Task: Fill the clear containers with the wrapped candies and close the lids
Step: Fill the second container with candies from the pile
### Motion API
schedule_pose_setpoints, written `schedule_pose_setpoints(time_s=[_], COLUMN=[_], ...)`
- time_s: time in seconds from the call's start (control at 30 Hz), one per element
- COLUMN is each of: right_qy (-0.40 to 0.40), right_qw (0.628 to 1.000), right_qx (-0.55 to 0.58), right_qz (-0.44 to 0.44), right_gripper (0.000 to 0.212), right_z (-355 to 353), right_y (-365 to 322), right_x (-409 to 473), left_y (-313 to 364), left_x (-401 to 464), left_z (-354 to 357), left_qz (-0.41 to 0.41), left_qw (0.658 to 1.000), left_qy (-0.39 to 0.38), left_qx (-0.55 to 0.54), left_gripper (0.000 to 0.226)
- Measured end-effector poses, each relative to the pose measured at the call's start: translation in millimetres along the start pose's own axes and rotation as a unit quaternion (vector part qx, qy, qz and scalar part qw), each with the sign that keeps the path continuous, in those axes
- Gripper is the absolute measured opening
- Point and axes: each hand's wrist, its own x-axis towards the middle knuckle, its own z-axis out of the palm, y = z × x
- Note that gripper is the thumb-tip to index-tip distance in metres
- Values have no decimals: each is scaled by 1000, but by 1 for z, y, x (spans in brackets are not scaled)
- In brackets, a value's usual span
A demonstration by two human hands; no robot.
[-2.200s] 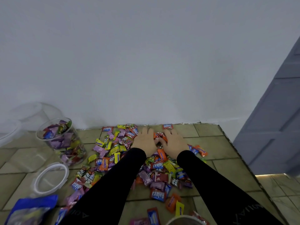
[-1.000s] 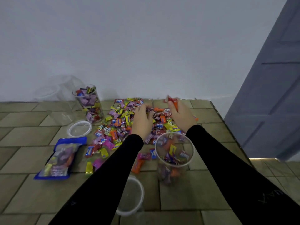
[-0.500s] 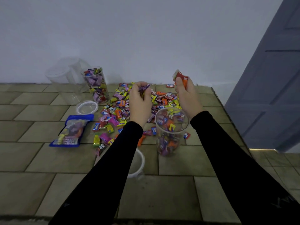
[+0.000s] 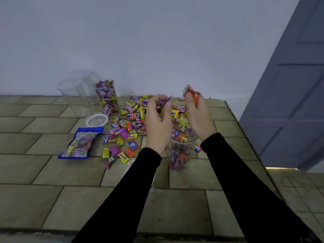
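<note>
Two black sleeves (image 4: 143,179) reach out over the tiled floor (image 4: 52,199). Between the wrists stands an open clear container (image 4: 180,155), partly filled with wrapped sweets. Above it, the left hand (image 4: 157,123) curls its fingers round a few purple-wrapped candies (image 4: 164,102), and the right hand (image 4: 199,118) pinches red and orange candies (image 4: 192,94) in its fingertips. Beyond the hands, the candy pile (image 4: 133,120) is spread over the tiles. To the left lie a blue bag (image 4: 80,142) and a white-rimmed lid (image 4: 96,119). By the wall stands a fuller container (image 4: 107,97), with empty clear containers (image 4: 77,92) just beside it.
</note>
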Motion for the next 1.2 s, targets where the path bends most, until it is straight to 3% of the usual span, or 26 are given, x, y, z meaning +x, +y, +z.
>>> schedule_pose_setpoints(time_s=[0.17, 0.43, 0.7, 0.87, 1.0, 1.2], right_qy=[23, -16, -11, -1, 6, 15], right_qw=[999, 997, 998, 998, 999, 999], right_qx=[-1, -73, -62, -52, -35, -21], right_qz=[42, 20, 21, 21, 27, 38], right_gripper=[23, 26, 24, 29, 26, 27], right_z=[6, 15, 14, 15, 16, 17], right_y=[-4, -9, -5, -6, -3, -3], right_x=[0, 2, 3, 2, 3, 3], left_y=[2, 2, 5, 3, 5, 2], left_x=[-8, -8, -10, -9, -10, -8], left_z=[4, 1, 1, 1, 2, 0], left_qz=[-5, 11, -5, -22, -19, -21], left_qw=[1000, 1000, 1000, 999, 999, 999], left_qy=[8, 5, 8, 12, 11, -4], left_qx=[-9, 2, -20, -30, -32, -33], left_gripper=[18, 16, 6, 18, 15, 40])
